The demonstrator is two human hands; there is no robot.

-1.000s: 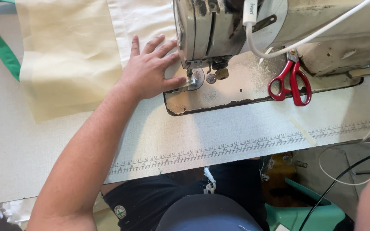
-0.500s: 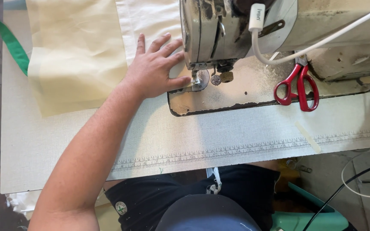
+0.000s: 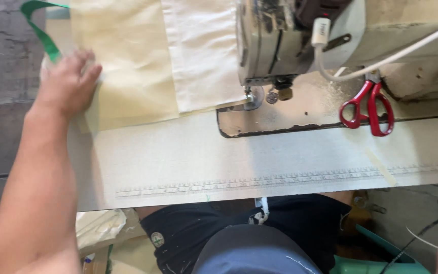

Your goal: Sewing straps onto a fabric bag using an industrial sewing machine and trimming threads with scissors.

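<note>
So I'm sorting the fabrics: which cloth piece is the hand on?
The left hand rests on the pale yellow cloth; the white cloth lies apart, beside the machine.

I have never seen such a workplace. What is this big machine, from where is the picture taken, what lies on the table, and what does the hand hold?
The picture comes from a camera worn on the person's head, looking down at the work table. The large grey machine is a sewing machine; the needle area sits just above its metal plate. On the table lie a pale yellow cloth and a white cloth partly over it, reaching to the needle area. Red-handled scissors rest on the plate. A ruler strip runs along the table's front edge. The left hand lies at the yellow cloth's left edge, next to a green strap; whether its fingers grip anything is unclear. The right hand is not visible.
</note>
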